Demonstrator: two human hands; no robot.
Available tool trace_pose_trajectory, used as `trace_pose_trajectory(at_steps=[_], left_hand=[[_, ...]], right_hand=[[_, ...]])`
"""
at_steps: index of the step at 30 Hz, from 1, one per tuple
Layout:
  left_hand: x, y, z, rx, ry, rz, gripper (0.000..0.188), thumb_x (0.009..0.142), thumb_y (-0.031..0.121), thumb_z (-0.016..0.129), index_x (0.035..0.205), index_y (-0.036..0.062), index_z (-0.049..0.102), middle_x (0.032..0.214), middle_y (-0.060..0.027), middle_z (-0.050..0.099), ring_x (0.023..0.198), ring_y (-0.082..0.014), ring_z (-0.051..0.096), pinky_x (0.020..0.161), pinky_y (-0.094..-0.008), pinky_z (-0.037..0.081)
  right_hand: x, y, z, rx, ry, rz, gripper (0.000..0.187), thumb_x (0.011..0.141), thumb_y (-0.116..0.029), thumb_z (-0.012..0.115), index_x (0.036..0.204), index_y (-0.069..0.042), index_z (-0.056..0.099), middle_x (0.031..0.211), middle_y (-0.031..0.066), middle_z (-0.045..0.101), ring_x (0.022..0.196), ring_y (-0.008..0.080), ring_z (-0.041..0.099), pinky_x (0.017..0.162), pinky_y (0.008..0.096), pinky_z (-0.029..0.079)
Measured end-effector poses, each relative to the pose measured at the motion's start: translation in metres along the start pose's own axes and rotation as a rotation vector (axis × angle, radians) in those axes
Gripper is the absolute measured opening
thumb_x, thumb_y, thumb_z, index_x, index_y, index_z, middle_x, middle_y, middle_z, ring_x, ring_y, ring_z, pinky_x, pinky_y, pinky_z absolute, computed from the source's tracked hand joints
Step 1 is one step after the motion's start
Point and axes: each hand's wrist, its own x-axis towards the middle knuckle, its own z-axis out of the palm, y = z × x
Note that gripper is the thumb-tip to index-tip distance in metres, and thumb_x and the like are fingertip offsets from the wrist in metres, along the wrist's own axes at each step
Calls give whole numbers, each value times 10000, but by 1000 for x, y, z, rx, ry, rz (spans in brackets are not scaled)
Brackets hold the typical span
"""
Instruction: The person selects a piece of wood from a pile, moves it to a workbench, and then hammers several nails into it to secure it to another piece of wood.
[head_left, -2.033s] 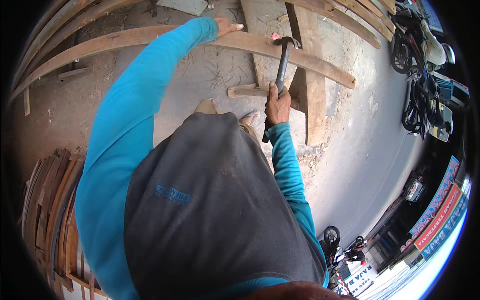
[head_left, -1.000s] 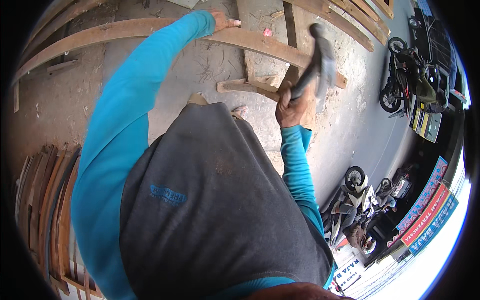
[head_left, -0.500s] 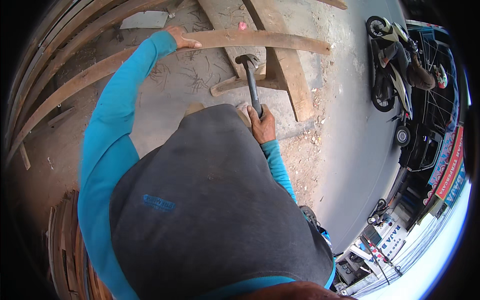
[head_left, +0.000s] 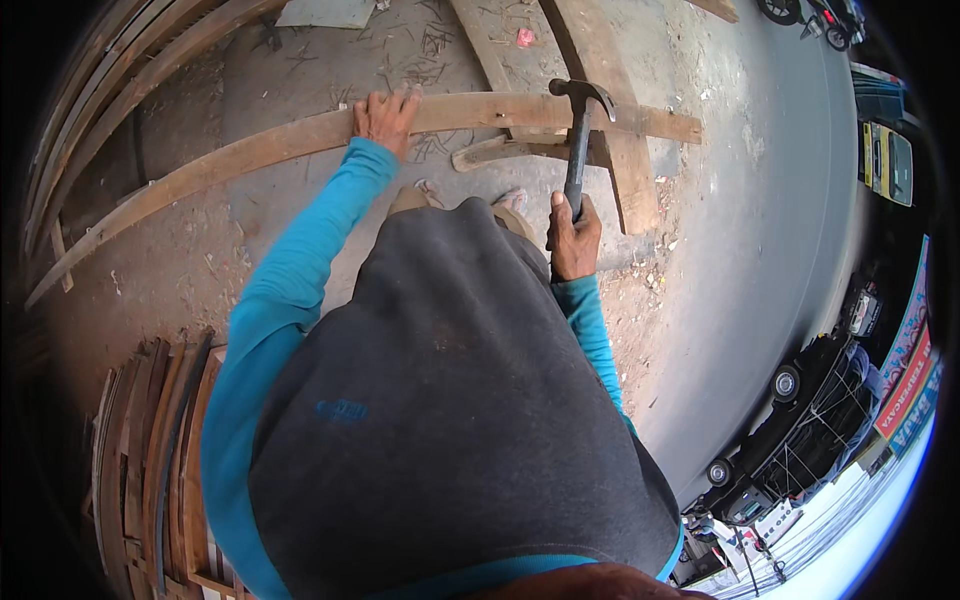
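Note:
My left hand (head_left: 388,122) lies across a long wooden plank (head_left: 470,113), its fingers curled over the far edge. In my right hand (head_left: 575,240) is a claw hammer (head_left: 578,155), held upright by its dark handle. The metal head overlaps the plank's right part in the head view; I cannot tell whether it touches. That end of the plank crosses a thick wooden beam (head_left: 628,175) lying on the ground. A small dark nail or knot shows on the plank between my left hand and the hammer.
Long boards (head_left: 110,110) stand at the far left, and a wood stack (head_left: 150,460) lies at the near left. Nails or twigs litter the ground around a pink scrap (head_left: 525,38). To the right runs a road (head_left: 760,230) with a dark truck (head_left: 800,430) and a yellow vehicle (head_left: 886,165).
The hammer has moved right and forward, its head now overlapping the plank. My left hand has turned so its fingers point away across the plank. The whole view has shifted, and road traffic has moved.

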Motion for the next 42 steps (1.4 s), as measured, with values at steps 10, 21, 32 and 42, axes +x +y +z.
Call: trace_pose_trajectory(at_steps=[10, 21, 32, 42], left_hand=[[3, 1, 4, -13, -125, -81, 735, 688, 186, 816, 1342, 188, 481, 1216, -109, 497, 1231, -335, 453, 1064, -522, 322], [-5, -2, 14, 95, 18, -43, 523, 811, 91, 634, 1311, 176, 505, 1173, -129, 546, 1133, -349, 532, 975, -513, 381], [4, 1, 13, 113, -29, -69, 723, 705, 169, 788, 1361, 177, 483, 1248, -116, 528, 1206, -324, 500, 1039, -502, 349], [14, -3, 5, 85, 42, -27, 519, 774, 136, 703, 1258, 170, 520, 1118, -122, 570, 1113, -319, 552, 929, -482, 402]], right_hand=[[-19, 6, 8, -62, -86, -239, 261, 964, -249, 630, 917, -9, 538, 661, 128, 613, 559, 217, 568, 543, 358, 444], [-25, -113, -11, 685, 211, -937, 441, 971, -453, 598, 988, -46, 428, 675, 76, 508, 538, 163, 509, 492, 328, 517], [-45, -106, -20, 67, -17, -437, 309, 969, -327, 635, 967, -29, 552, 668, 91, 607, 522, 236, 576, 529, 388, 507], [-14, 26, 35, -385, -104, -170, 347, 976, -331, 609, 967, 14, 580, 736, 178, 604, 702, 227, 599, 672, 412, 481]])
